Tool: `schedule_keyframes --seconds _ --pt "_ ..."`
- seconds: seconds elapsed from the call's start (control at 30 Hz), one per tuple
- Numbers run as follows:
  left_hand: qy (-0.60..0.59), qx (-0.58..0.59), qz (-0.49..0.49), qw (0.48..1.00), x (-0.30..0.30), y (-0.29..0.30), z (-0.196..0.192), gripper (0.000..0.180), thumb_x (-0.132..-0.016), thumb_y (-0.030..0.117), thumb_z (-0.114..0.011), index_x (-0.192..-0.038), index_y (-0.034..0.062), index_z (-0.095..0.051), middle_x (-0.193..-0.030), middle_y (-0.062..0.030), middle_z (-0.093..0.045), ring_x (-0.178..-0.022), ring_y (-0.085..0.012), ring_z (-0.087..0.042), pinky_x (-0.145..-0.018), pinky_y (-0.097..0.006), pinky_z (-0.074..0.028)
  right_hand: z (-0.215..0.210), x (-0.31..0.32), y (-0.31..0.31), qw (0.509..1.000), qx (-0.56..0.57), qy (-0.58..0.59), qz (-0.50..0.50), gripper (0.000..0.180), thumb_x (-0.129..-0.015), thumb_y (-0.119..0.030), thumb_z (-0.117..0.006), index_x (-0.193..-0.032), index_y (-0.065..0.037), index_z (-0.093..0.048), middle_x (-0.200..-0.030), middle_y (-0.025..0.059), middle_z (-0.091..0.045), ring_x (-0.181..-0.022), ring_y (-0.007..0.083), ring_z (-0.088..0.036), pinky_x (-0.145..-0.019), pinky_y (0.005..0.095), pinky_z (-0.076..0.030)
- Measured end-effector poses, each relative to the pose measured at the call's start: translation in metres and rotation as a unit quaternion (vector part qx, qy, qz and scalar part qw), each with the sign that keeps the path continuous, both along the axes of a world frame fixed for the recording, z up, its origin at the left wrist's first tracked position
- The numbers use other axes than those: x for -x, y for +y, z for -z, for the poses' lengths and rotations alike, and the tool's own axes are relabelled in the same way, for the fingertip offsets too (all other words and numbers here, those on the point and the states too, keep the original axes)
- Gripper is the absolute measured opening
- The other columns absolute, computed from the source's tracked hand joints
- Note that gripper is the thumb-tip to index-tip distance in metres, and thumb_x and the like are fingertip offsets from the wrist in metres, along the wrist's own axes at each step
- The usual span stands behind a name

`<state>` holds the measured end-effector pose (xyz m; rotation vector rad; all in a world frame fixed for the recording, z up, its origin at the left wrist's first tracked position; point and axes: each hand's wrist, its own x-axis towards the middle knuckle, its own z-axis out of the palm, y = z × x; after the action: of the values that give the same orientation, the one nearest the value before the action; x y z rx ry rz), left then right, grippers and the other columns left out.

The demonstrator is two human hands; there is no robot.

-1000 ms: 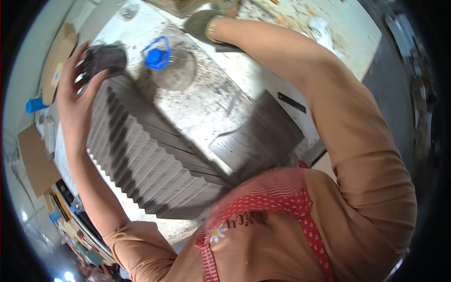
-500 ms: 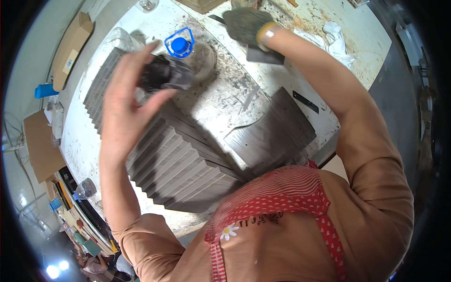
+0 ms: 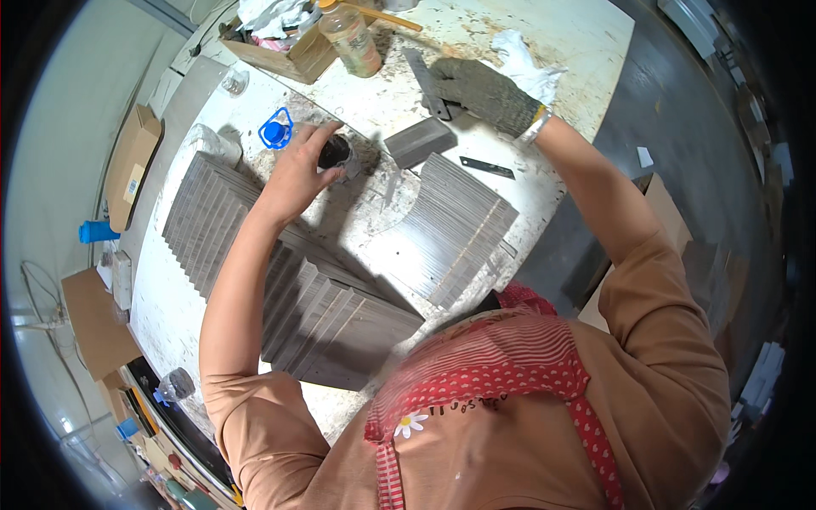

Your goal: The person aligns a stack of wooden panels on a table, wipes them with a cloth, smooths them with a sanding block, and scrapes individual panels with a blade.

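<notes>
The bare left hand (image 3: 297, 170) grips a small dark pot (image 3: 334, 152) on the white table (image 3: 578, 34). The gloved right hand (image 3: 484, 89) presses a grey strip (image 3: 425, 81). 2 fans of grey slats (image 3: 255, 263) lie near.

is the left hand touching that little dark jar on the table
Touching. The head view shows the left hand with its fingers curled round the dark jar, no gap between them. The gloved right hand is apart from it.

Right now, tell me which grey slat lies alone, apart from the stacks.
The single slat on the bare white table, between the left hand and the gloved right hand. All other slats sit in fanned stacks nearer the person.
</notes>
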<state>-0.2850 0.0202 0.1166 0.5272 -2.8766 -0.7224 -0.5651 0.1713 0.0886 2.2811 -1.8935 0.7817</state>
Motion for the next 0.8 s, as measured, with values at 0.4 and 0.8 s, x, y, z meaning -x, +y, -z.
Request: schedule_keyframes --seconds 0.4,0.8 --pt "-0.062 0.050 -0.002 0.997 -0.009 0.027 0.017 0.072 -0.071 0.012 -0.078 -0.134 0.0052 -0.044 -0.130 -0.0185 -0.046 -0.116 -0.0370 -0.050 -0.098 -0.040 -0.042 -0.006 -0.002 0.126 0.877 -0.198 -0.422 0.112 0.032 -0.093 -0.031 -0.052 -0.104 -0.001 -0.060 -0.077 0.0065 -0.061 -0.064 0.0130 -0.057 -0.058 0.0272 -0.047" --pt "0.134 -0.571 -0.258 0.768 0.054 0.285 0.044 0.028 -0.090 0.019 -0.067 -0.108 -0.0010 -0.061 -0.089 -0.0017 -0.063 -0.081 -0.0063 -0.055 -0.075 -0.022 -0.045 0.008 -0.055 0.202 0.686 -0.239 -0.686 0.023 0.024 -0.092 -0.027 -0.060 -0.093 -0.003 -0.064 -0.078 0.0017 -0.064 -0.072 0.0094 -0.059 -0.066 0.0232 -0.049"
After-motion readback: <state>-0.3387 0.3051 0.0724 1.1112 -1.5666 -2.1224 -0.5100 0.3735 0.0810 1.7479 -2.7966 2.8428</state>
